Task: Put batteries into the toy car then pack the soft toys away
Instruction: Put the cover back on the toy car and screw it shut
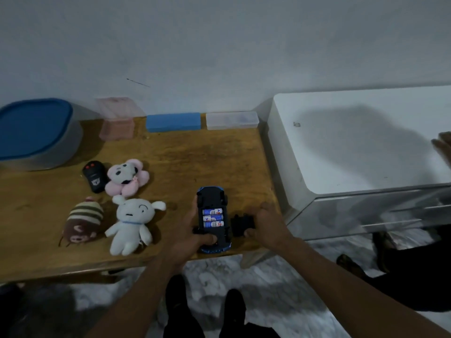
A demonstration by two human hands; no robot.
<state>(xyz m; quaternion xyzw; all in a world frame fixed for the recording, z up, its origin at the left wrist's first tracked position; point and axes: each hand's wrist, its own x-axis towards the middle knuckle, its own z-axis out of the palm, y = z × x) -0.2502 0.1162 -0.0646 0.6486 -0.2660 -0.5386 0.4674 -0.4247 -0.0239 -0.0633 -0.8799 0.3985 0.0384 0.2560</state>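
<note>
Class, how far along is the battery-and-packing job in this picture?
Done: three batteries sit in the upturned toy car. In hand: the left hand holds the car; the right hand grips the black cover beside it. Left: fitting the cover and packing the pink toy, white toy and striped toy lying on the table.

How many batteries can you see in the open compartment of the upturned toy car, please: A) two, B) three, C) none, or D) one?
B: three blue-and-white batteries lie side by side in the open underside of the toy car, which the left hand holds while the right hand grips the black cover beside it.
</note>
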